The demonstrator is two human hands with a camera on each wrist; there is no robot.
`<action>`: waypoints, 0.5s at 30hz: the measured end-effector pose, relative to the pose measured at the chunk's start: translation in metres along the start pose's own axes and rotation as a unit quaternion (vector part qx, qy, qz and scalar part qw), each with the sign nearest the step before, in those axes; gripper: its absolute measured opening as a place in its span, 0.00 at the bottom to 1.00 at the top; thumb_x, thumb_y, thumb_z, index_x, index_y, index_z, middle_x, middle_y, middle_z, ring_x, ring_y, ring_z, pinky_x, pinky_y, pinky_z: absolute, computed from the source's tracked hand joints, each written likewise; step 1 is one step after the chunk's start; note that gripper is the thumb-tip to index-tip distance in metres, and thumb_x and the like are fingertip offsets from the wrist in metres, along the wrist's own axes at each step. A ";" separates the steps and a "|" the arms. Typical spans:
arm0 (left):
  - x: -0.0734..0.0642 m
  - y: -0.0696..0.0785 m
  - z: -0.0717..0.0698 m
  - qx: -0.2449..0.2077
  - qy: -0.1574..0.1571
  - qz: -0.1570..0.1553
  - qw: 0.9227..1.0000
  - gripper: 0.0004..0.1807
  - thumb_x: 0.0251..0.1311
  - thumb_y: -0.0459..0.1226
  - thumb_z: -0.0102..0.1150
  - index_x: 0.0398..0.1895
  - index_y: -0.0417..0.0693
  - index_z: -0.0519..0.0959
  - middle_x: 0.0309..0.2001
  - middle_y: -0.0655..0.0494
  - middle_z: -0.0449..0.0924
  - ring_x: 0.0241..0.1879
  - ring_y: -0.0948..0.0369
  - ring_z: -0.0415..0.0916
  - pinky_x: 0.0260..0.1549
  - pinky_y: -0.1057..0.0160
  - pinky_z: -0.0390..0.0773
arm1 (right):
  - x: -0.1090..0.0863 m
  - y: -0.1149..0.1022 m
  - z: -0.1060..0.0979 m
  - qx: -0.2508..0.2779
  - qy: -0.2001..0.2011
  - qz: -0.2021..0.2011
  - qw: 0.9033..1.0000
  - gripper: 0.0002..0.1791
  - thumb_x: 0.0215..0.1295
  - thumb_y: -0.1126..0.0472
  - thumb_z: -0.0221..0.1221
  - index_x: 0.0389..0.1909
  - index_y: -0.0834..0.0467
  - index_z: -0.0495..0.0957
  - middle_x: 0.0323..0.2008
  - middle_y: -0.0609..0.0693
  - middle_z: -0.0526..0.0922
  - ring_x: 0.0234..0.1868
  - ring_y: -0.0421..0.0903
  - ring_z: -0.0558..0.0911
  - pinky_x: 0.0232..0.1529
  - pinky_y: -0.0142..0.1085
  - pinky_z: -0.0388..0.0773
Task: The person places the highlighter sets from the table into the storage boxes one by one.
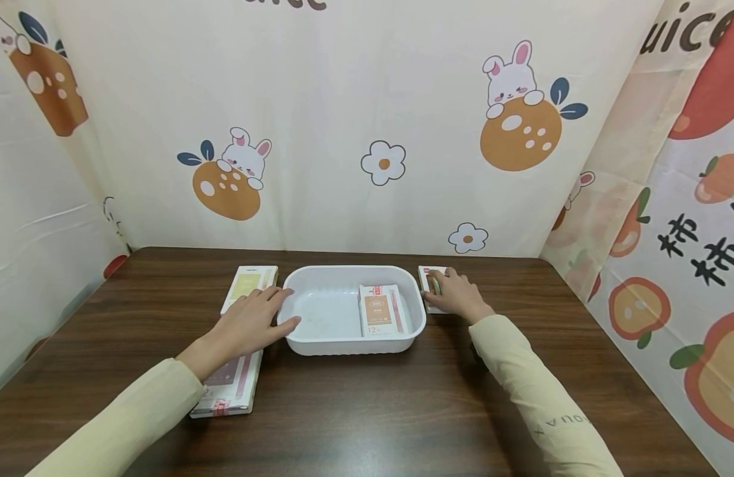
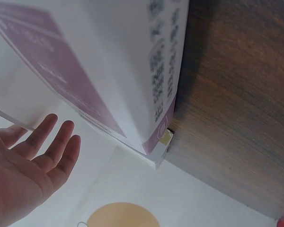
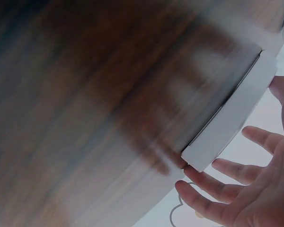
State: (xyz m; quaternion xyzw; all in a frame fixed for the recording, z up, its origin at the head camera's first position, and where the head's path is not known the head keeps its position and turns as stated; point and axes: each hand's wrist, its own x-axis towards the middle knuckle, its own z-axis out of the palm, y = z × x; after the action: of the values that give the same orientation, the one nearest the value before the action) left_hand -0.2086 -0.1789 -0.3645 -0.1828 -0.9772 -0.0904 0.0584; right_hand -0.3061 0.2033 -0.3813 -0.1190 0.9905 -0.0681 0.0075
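Observation:
A white plastic basin [image 1: 319,347] sits at the middle of the table. Inside it, on the right side, lies a white box with an orange-brown label [image 1: 379,310]. My left hand [image 1: 254,321] is at the basin's left rim, fingers fairly straight, the thumb reaching over the rim. Right of the basin, my right hand [image 1: 459,297] spans a small flat white box [image 1: 432,271]. In the right wrist view, the thumb is at one end of this box [image 3: 232,113] and the fingers at the other.
Under and beside my left forearm lies a white box with a purple label [image 1: 232,391], also close up in the left wrist view. A box with a yellow-green label [image 1: 248,283] lies beyond it. Printed curtains [image 1: 319,132] border the dark wooden table [image 1: 355,411].

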 end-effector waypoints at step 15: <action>0.000 0.000 0.001 0.000 -0.001 -0.004 1.000 0.36 0.58 0.59 0.46 0.62 0.45 0.65 0.59 0.41 0.68 0.56 0.43 0.68 0.51 0.42 0.66 | 0.009 -0.002 0.006 0.005 -0.015 0.026 1.000 0.33 0.58 0.41 0.54 0.62 0.53 0.64 0.54 0.69 0.67 0.50 0.67 0.70 0.38 0.58 0.74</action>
State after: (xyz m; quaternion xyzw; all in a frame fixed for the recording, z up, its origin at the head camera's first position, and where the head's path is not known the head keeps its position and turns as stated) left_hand -0.2083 -0.1789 -0.3657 -0.1791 -0.9780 -0.0908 0.0568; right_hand -0.3139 0.1987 -0.3867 -0.0945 0.9927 -0.0713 0.0248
